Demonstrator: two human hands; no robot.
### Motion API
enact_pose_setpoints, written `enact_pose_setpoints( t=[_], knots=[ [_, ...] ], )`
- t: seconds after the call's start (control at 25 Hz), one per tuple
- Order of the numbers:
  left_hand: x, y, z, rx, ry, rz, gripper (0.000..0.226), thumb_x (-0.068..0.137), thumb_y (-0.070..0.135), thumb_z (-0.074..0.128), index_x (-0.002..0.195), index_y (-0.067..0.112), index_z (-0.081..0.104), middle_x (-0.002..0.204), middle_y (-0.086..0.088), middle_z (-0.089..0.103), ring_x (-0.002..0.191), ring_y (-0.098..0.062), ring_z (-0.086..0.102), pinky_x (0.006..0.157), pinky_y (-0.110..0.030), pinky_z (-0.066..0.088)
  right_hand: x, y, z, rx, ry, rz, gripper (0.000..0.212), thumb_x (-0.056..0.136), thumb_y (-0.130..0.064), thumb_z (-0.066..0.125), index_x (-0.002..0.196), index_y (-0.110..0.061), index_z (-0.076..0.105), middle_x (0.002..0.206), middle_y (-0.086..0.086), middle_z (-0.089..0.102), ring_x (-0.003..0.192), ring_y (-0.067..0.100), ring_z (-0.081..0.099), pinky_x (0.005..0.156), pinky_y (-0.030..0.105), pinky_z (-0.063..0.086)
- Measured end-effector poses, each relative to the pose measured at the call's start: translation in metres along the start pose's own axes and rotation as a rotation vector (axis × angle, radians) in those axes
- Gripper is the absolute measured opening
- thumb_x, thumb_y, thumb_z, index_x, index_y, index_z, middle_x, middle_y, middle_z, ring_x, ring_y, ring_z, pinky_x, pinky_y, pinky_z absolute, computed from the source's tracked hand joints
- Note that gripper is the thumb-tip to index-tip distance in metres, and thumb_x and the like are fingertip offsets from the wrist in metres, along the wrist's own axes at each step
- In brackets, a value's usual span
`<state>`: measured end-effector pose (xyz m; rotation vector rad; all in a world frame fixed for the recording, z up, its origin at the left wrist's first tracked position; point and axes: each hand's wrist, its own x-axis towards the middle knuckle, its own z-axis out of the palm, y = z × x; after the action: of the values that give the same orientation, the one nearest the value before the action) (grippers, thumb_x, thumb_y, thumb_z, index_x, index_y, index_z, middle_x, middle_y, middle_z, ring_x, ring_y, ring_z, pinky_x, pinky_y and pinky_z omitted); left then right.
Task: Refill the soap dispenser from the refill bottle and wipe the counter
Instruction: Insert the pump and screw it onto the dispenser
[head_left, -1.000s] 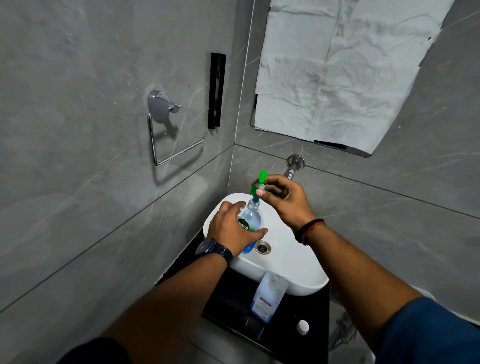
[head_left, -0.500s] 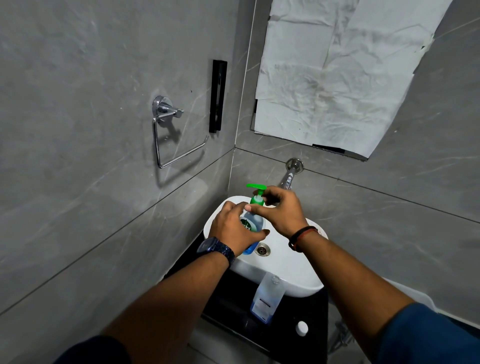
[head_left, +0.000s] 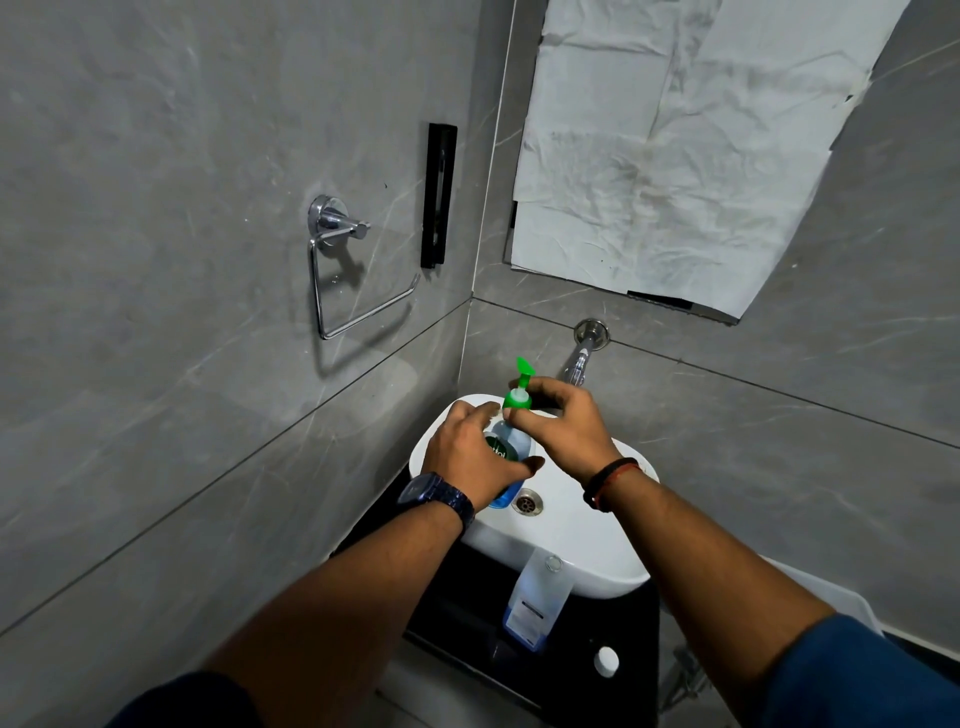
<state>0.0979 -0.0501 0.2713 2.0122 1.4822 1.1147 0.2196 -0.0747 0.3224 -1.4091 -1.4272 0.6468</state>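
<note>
At the frame's centre, over the white basin (head_left: 566, 540), my left hand (head_left: 470, 457) wraps its grip around the soap dispenser (head_left: 511, 457), while my right hand (head_left: 563, 423) pinches the green pump head (head_left: 519, 392) at its neck. The wall tap (head_left: 582, 356) juts out just behind my knuckles. Lower down, the refill bottle (head_left: 532, 603) lies uncapped on the black desk (head_left: 467, 613), its white cap (head_left: 605, 661) to the right.

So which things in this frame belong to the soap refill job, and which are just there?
In the job:
soap dispenser, held by the left hand
green pump, gripped by the right hand
refill bottle, uncapped on the black counter
white cap

Just there:
towel ring
tap
paper on the wall
basin
</note>
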Motion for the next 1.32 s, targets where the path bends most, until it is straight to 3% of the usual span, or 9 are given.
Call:
enact_pose_setpoints(
  t=[0.08, 0.16, 0.24, 0.36, 0.56, 0.88, 1.0, 1.16, 1.32],
  knots=[
    [0.001, 0.001, 0.002, -0.005, 0.002, -0.003, 0.083, 0.043, 0.067, 0.073, 0.116, 0.032, 0.057, 0.101, 0.009, 0.052, 0.087, -0.013, 0.057, 0.069, -0.022, 0.042, 0.001, 0.000, 0.001, 0.014, 0.025, 0.004, 0.020, 0.072, -0.009, 0.076, 0.090, -0.013, 0.069, 0.091, 0.003, 0.070, 0.090, 0.018, 0.064, 0.092, 0.043, 0.052],
    [0.001, 0.001, 0.003, -0.018, 0.017, -0.019, 0.074, 0.043, 0.066, 0.074, 0.108, 0.033, 0.058, 0.095, 0.012, 0.049, 0.084, -0.012, 0.056, 0.066, -0.022, 0.040, 0.001, -0.002, 0.001, 0.018, 0.072, 0.004, 0.025, 0.067, -0.018, 0.084, 0.084, -0.018, 0.065, 0.083, -0.003, 0.066, 0.080, 0.012, 0.062, 0.084, 0.033, 0.055],
    [0.003, -0.001, 0.004, -0.023, 0.021, -0.020, 0.073, 0.044, 0.065, 0.076, 0.106, 0.032, 0.059, 0.095, 0.012, 0.048, 0.085, -0.012, 0.056, 0.066, -0.022, 0.040, 0.002, -0.003, 0.000, 0.070, 0.052, 0.005, 0.033, 0.066, -0.017, 0.084, 0.091, -0.021, 0.064, 0.088, -0.003, 0.066, 0.086, 0.010, 0.063, 0.084, 0.026, 0.053],
    [0.008, -0.004, 0.006, -0.021, 0.039, -0.034, 0.081, 0.045, 0.063, 0.079, 0.115, 0.029, 0.059, 0.105, 0.007, 0.053, 0.091, -0.014, 0.057, 0.070, -0.021, 0.042, 0.006, -0.006, 0.001, 0.225, 0.002, 0.034, 0.037, 0.072, 0.004, 0.074, 0.101, -0.017, 0.063, 0.089, 0.006, 0.069, 0.089, 0.016, 0.067, 0.087, 0.037, 0.054],
    [0.011, -0.006, 0.009, -0.003, 0.046, -0.035, 0.076, 0.044, 0.063, 0.078, 0.110, 0.027, 0.062, 0.103, 0.006, 0.054, 0.090, -0.016, 0.058, 0.068, -0.022, 0.040, 0.008, 0.000, 0.002, 0.136, 0.057, 0.045, 0.068, 0.065, -0.008, 0.083, 0.118, -0.020, 0.043, 0.088, 0.003, 0.066, 0.099, 0.018, 0.065, 0.089, 0.035, 0.053],
    [0.014, -0.006, 0.011, 0.026, 0.043, -0.017, 0.080, 0.045, 0.063, 0.078, 0.114, 0.027, 0.060, 0.104, 0.003, 0.055, 0.090, -0.019, 0.058, 0.067, -0.023, 0.041, 0.009, 0.004, 0.004, 0.108, 0.035, 0.022, 0.072, 0.068, -0.007, 0.080, 0.124, -0.026, 0.038, 0.098, 0.009, 0.069, 0.099, 0.019, 0.065, 0.090, 0.042, 0.053],
    [0.013, -0.004, 0.010, 0.022, 0.049, -0.023, 0.077, 0.045, 0.062, 0.078, 0.112, 0.028, 0.061, 0.101, 0.005, 0.053, 0.089, -0.018, 0.058, 0.065, -0.023, 0.040, 0.010, 0.004, 0.004, 0.082, 0.096, -0.011, 0.068, 0.067, -0.009, 0.082, 0.120, -0.024, 0.041, 0.087, 0.007, 0.068, 0.092, 0.020, 0.067, 0.088, 0.044, 0.054],
    [0.012, -0.003, 0.009, 0.016, 0.055, -0.014, 0.075, 0.045, 0.062, 0.079, 0.109, 0.028, 0.061, 0.102, 0.005, 0.055, 0.088, -0.018, 0.058, 0.064, -0.023, 0.039, 0.009, 0.002, 0.003, 0.108, 0.060, -0.006, 0.073, 0.066, -0.007, 0.083, 0.123, -0.024, 0.041, 0.098, 0.010, 0.068, 0.099, 0.020, 0.065, 0.090, 0.044, 0.053],
    [0.009, 0.000, 0.010, 0.028, 0.044, -0.020, 0.072, 0.046, 0.062, 0.078, 0.107, 0.029, 0.060, 0.099, 0.006, 0.052, 0.087, -0.018, 0.057, 0.065, -0.024, 0.040, 0.008, 0.000, 0.003, 0.071, 0.146, -0.022, 0.069, 0.061, -0.017, 0.087, 0.114, -0.022, 0.044, 0.078, 0.002, 0.065, 0.082, 0.017, 0.066, 0.083, 0.040, 0.054]
  ],
)
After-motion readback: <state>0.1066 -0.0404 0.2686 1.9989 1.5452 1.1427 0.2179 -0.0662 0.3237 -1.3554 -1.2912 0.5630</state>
